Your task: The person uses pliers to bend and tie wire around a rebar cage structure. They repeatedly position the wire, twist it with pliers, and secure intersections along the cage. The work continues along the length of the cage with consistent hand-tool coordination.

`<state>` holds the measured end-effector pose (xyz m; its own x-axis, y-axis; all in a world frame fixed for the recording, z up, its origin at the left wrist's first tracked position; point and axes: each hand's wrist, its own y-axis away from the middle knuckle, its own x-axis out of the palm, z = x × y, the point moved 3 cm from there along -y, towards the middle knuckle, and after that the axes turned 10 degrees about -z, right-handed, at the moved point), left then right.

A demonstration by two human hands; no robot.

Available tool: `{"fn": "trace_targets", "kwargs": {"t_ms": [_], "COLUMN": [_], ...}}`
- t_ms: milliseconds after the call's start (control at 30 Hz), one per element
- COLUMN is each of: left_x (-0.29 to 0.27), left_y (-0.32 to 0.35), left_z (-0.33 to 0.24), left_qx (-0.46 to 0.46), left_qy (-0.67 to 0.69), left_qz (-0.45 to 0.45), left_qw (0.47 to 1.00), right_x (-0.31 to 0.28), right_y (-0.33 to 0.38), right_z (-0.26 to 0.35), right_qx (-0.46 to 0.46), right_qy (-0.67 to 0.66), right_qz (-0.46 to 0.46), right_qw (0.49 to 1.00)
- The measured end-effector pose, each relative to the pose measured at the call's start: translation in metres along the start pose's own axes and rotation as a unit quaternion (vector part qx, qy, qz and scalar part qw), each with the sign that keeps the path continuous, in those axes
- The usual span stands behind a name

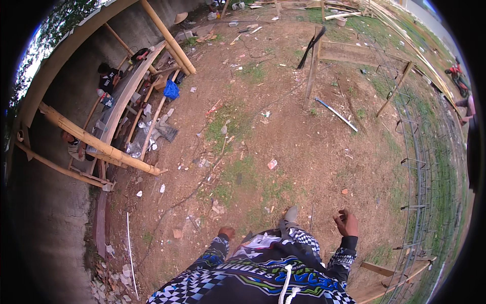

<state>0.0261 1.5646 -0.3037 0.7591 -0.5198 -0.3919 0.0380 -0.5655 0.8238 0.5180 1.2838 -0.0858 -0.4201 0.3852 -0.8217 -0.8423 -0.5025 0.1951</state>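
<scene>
- The right hand (347,223) is hanging at the person's side with fingers loosely curled, gripping nothing that I can make out.
- The left hand (226,232) is showing only as a knuckled back past the patterned sleeve; whether it is spread or closed I cannot tell.
- A grey shoe (290,215) is stepping out between the two hands onto bare dirt.
- The long rebar cage (416,167) is lying nearest — to the right of the right hand, its long axis running away along the ground's right edge, so the right hand is the closer one.
- A wooden plank (385,288) is lying below that hand, at the cage's near end.
- Ahead, a leaning wooden post (310,71) and a white pipe (335,114) are sitting well apart from the hands.
- Far left, a bamboo frame (98,144) is standing against the grey wall — litter scattered between.
</scene>
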Motion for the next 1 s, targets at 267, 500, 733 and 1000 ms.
{"fn": "trace_targets", "kwargs": {"t_ms": [267, 500, 733, 1000], "left_x": [0.010, 0.029, 0.009, 0.137], "left_y": [-0.028, -0.154, -0.319, -0.172], "left_z": [-0.086, -0.282, -0.593, -1.092], "left_qx": [0.135, 0.141, 0.114, 0.578], "left_qy": [-0.570, -0.616, -0.041, -0.049], "left_qz": [0.021, 0.060, -0.015, -0.015], "left_qw": [0.810, 0.772, 0.993, 0.815], "right_x": [0.043, 0.144, 0.087, -0.063], "right_y": [-0.239, -0.363, -0.530, -0.789], "right_z": [0.250, 0.293, 0.347, 0.368], "right_qx": [-0.274, -0.295, -0.097, 0.113], "right_qy": [-0.066, 0.037, -0.088, -0.498], "right_qz": [0.100, 0.189, 0.146, -0.190], "right_qw": [0.954, 0.936, 0.981, 0.839]}}
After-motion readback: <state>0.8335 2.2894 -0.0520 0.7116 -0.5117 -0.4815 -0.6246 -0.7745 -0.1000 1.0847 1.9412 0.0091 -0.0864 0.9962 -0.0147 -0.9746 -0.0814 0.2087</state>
